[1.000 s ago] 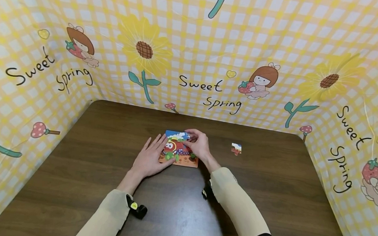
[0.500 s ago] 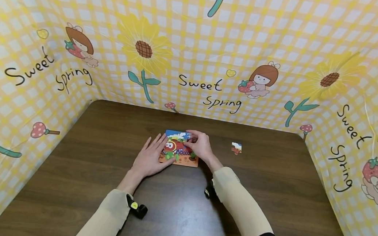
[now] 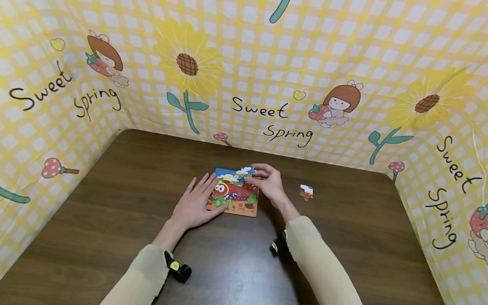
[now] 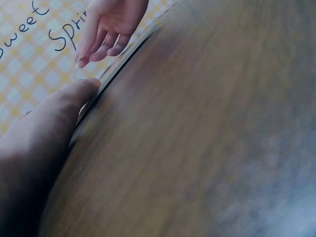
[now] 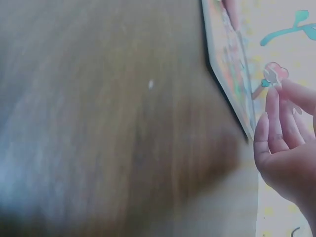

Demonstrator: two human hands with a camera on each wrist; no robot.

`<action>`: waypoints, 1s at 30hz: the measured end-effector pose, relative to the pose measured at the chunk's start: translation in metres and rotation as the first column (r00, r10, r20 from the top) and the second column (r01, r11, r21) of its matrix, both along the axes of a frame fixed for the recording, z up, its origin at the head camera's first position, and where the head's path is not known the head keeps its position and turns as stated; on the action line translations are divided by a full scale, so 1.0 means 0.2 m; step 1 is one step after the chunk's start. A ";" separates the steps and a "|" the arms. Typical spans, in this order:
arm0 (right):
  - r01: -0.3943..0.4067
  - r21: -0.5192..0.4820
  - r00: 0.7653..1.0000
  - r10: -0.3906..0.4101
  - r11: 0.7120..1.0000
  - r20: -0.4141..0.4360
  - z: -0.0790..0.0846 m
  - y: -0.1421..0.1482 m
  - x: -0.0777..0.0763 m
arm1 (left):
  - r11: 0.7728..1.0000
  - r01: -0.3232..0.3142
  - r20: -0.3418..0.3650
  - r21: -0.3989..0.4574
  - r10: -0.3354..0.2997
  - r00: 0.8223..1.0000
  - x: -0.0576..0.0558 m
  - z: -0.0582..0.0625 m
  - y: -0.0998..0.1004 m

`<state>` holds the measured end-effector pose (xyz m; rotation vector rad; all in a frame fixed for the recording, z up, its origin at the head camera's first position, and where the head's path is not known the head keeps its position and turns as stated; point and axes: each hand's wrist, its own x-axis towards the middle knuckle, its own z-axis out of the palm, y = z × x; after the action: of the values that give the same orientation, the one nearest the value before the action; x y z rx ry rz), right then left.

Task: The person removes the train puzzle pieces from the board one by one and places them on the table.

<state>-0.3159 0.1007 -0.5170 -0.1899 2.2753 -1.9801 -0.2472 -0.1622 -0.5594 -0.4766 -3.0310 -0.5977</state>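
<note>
left hand [image 3: 191, 205]: fingers spread straight, gripping nothing, laid on left side of puzzle board [image 3: 242, 210] | right hand [image 3: 272, 186]: thumb and fingertips pinching blue-and-white piece [image 3: 245, 172] over its upper-right corner | puzzle board: mid-frame, head view, flat on brown table [image 3: 95, 217] | loose piece [image 3: 306, 191]: right of centre, well apart

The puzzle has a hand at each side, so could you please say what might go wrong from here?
The right hand pinches a cloud piece in its fingertips, so it might slip. The left hand lies at the left edge of the puzzle; a sideways push could shift it. The loose piece lies right of the right hand, which might brush it.
</note>
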 end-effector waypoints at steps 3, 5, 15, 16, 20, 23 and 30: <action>-0.007 -0.020 0.999 0.008 1.000 0.045 0.02 0.05 0.02 | 1.000 0.000 0.001 0.001 0.000 1.000 0.00 -0.01 0.00; -0.015 -0.018 0.998 0.016 1.000 0.062 0.02 0.08 0.03 | 1.000 0.000 -0.002 -0.003 0.000 1.000 0.00 -0.01 0.00; 0.015 0.054 0.999 -0.017 0.998 0.041 0.04 0.29 0.05 | 1.000 -0.001 -0.022 -0.003 0.001 1.000 0.01 0.00 0.00; 0.021 0.057 0.999 -0.024 0.998 0.041 0.04 0.31 0.05 | 1.000 -0.001 -0.022 -0.002 0.001 1.000 0.01 0.00 0.00; 0.026 0.072 0.999 -0.029 0.997 0.034 0.04 0.37 0.05 | 1.000 -0.003 -0.021 0.001 0.003 1.000 0.01 0.01 0.00; 0.024 0.101 0.999 -0.027 0.995 0.023 0.04 0.40 0.05 | 1.000 -0.002 -0.020 -0.004 0.002 1.000 0.01 0.00 0.00; 0.041 0.204 0.999 -0.041 0.978 -0.002 0.04 0.47 0.05 | 1.000 0.000 -0.026 -0.011 -0.001 1.000 0.01 0.00 0.00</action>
<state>-0.3064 0.1944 -0.5082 -0.1220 2.4797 -1.7465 -0.2452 -0.1622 -0.5585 -0.4814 -3.0116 -0.5707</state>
